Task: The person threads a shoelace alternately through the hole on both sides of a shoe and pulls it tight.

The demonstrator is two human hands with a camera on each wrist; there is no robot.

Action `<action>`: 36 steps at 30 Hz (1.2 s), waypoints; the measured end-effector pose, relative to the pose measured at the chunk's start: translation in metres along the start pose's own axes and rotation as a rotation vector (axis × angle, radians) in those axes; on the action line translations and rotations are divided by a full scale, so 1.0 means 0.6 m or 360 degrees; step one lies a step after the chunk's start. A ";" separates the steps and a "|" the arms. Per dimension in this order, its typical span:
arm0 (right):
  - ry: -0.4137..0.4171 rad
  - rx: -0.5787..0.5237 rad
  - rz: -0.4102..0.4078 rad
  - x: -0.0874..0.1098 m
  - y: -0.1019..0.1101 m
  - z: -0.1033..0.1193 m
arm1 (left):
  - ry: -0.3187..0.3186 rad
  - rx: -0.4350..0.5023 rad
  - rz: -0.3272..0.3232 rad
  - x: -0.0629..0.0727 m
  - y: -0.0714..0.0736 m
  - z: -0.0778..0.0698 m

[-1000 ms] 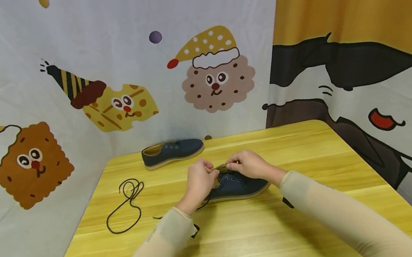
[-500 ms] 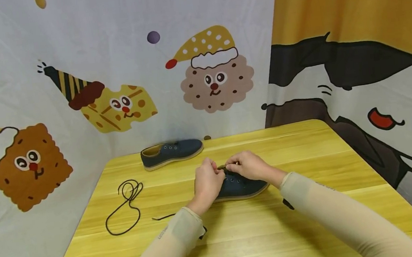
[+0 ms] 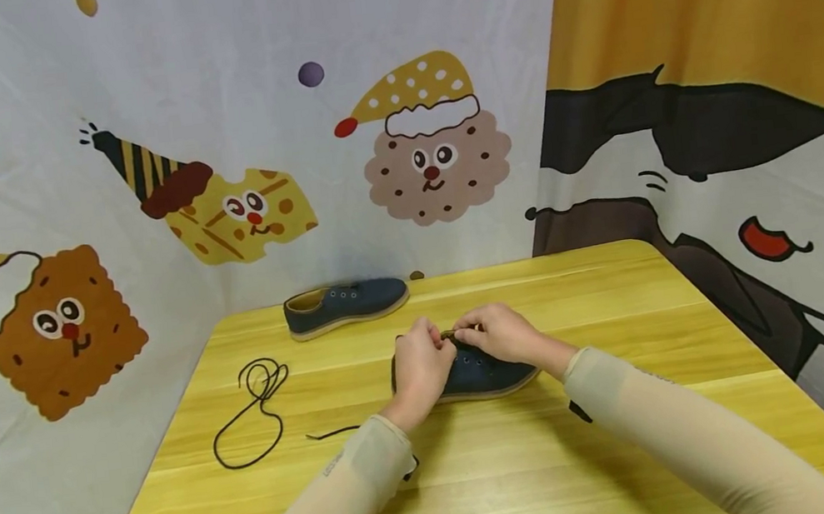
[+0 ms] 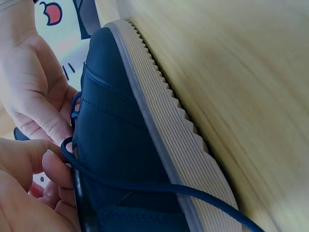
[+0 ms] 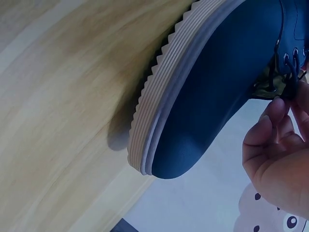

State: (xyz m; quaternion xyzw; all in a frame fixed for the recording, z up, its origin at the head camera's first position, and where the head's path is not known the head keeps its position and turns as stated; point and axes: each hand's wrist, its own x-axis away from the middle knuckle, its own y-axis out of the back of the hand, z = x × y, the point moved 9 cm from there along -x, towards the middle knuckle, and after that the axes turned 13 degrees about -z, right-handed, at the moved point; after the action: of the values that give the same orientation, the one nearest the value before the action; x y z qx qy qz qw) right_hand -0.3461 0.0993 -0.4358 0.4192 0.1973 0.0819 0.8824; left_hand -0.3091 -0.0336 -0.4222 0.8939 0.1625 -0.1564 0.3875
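Observation:
A dark navy lace-up shoe (image 3: 488, 376) with a pale ridged sole stands on the table, toe to the right. My left hand (image 3: 424, 369) is over its opening, fingertips pinching the dark shoelace (image 4: 130, 185) close to the eyelets; much of the grip is hidden. My right hand (image 3: 499, 333) pinches the edge of the shoe's far lace flap, whose tan inside shows in the right wrist view. The two hands' fingertips nearly meet there. One length of lace crosses the shoe's side and reaches the table, its end lying left of the left wrist.
A matching navy shoe (image 3: 345, 304) without visible lacing sits at the back left of the wooden table (image 3: 612, 294). A loose black shoelace (image 3: 251, 416) lies looped at the left. Behind the table hangs a cloth (image 3: 247, 48) printed with cartoons.
My left hand has moved right and slightly up along the shoe, closer to the right hand, and now covers the heel opening. The right hand has stayed nearly in place.

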 end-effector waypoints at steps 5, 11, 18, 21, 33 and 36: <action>0.0000 0.0012 -0.0043 0.000 0.001 0.003 | 0.0001 0.0008 -0.0019 0.003 0.000 -0.006; -0.0009 0.0007 -0.0067 0.002 -0.001 0.003 | 0.0014 -0.0027 -0.0066 0.004 -0.001 0.000; -0.0008 0.0004 -0.0066 0.004 0.000 0.003 | -0.0012 -0.0035 -0.0090 0.002 -0.006 0.001; 0.0015 -0.0032 -0.0063 0.006 -0.001 0.006 | 0.0031 -0.0030 -0.0045 0.001 -0.013 0.006; 0.0039 0.0005 -0.0046 0.010 -0.009 0.007 | 0.0356 0.0397 0.0566 -0.027 -0.043 0.035; 0.0035 0.0018 -0.0042 0.011 -0.012 0.007 | 0.0408 0.0409 0.0655 -0.031 -0.044 0.039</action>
State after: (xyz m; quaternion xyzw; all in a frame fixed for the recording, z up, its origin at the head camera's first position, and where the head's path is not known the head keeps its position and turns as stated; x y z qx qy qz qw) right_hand -0.3384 0.0942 -0.4408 0.4205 0.2130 0.0737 0.8788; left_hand -0.3400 -0.0371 -0.4467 0.9624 0.0038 0.0207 0.2710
